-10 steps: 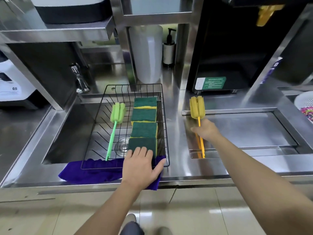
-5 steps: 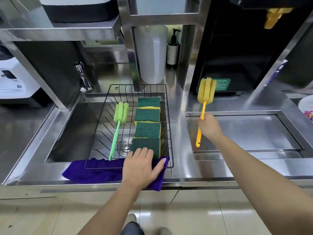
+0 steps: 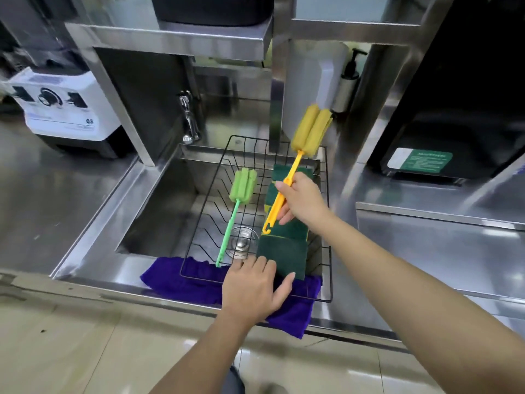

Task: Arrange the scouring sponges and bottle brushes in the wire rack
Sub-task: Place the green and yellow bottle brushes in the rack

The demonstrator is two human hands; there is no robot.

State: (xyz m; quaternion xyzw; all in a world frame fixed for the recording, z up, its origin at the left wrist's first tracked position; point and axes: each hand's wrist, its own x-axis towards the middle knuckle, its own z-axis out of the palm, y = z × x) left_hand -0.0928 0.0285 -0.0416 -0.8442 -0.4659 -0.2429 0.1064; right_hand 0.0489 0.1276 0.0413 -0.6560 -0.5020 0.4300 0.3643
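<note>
A black wire rack [image 3: 328, 211] sits over the sink. Inside it, a green bottle brush [image 3: 237, 206] lies on the left and a row of green-and-yellow scouring sponges [image 3: 282, 255] fills the right side. My right hand [image 3: 302, 201] grips the handle of a yellow bottle brush [image 3: 308, 132], holding it in the air above the sponges, foam head pointing to the back. My left hand [image 3: 252, 288] rests flat on the rack's front edge, fingers spread, touching the nearest sponge.
A purple cloth [image 3: 181, 280] lies under the rack's front edge. A tap [image 3: 189, 120] stands behind the sink. A white blender base [image 3: 64, 105] is at the left, a white jug [image 3: 314, 81] and pump bottle [image 3: 348, 81] behind the rack, a black machine [image 3: 454, 109] at the right.
My right hand lifted the yellow brush off the right counter and carried it left, over the rack. My left hand stayed on the rack's front edge.
</note>
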